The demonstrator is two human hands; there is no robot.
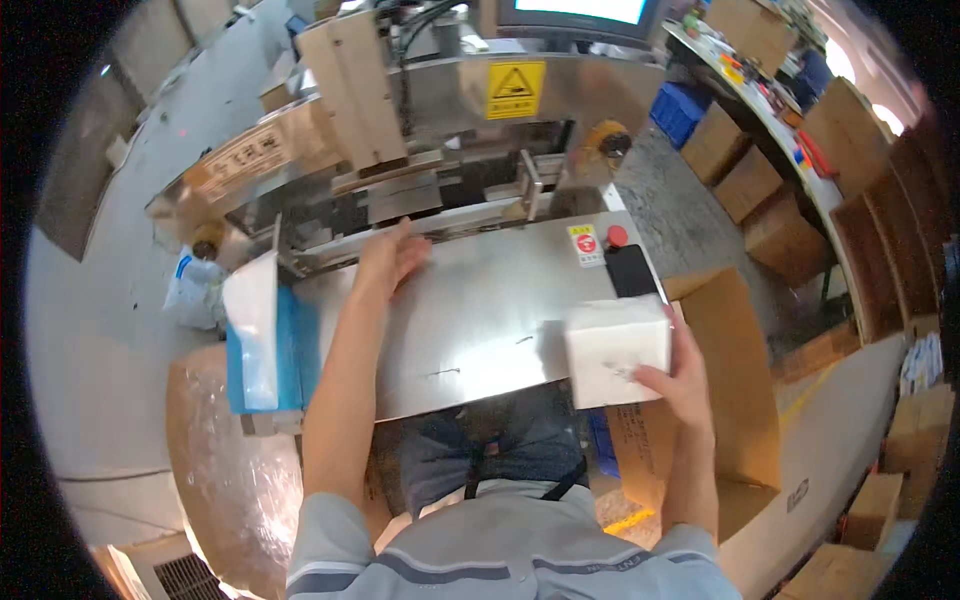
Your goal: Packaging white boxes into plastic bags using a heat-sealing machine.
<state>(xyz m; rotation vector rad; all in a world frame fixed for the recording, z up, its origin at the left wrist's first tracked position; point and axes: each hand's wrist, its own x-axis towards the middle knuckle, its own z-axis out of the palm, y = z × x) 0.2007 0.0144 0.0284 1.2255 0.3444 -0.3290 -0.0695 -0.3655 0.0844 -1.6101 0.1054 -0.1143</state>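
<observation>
My right hand [685, 375] grips a white box-shaped pack [612, 345] by its right side. The pack is held over the right front corner of a steel worktop [470, 310]. My left hand [393, 258] reaches to the back of that worktop, at the slot of a metal machine [440, 100]. Its fingers look extended and apart, with nothing seen in them. Just ahead of the fingertips is a flat metal plate [403, 197] under the machine's head. On the worktop's left end stands a blue container [300, 345] with a white sheet or bag [252, 320] over it.
A red button [617, 236] and a black flat object [631, 270] sit at the worktop's right edge. An open cardboard carton [735, 370] stands to the right. Clear plastic film [235, 470] fills a carton at lower left. A screen [590, 10] is at the back.
</observation>
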